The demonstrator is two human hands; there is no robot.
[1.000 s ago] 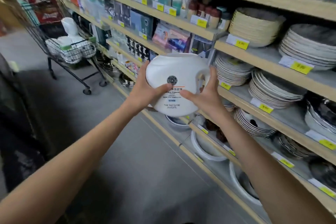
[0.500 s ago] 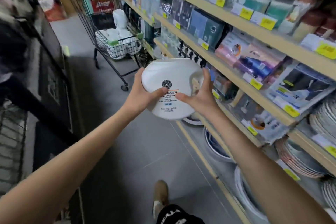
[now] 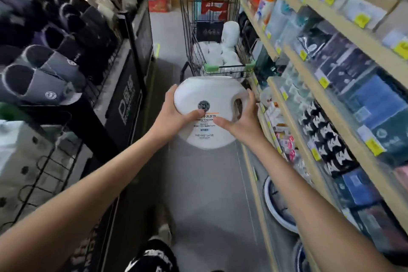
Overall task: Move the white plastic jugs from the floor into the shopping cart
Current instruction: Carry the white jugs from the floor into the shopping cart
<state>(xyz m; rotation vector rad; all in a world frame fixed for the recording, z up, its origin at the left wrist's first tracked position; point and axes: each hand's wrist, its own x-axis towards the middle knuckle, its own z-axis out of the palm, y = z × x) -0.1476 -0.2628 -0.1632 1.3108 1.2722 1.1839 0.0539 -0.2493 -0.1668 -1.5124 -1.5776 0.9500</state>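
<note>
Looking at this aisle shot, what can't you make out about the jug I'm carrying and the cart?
All in the head view:
- White jug: its far side, turned away from the camera; the label's small print is blurred.
- Left hand and right hand: the fingers behind the jug.
- Shopping cart: wheels, covered by the held jug.
- Jugs in the cart: their count, since they overlap and blur.
</note>
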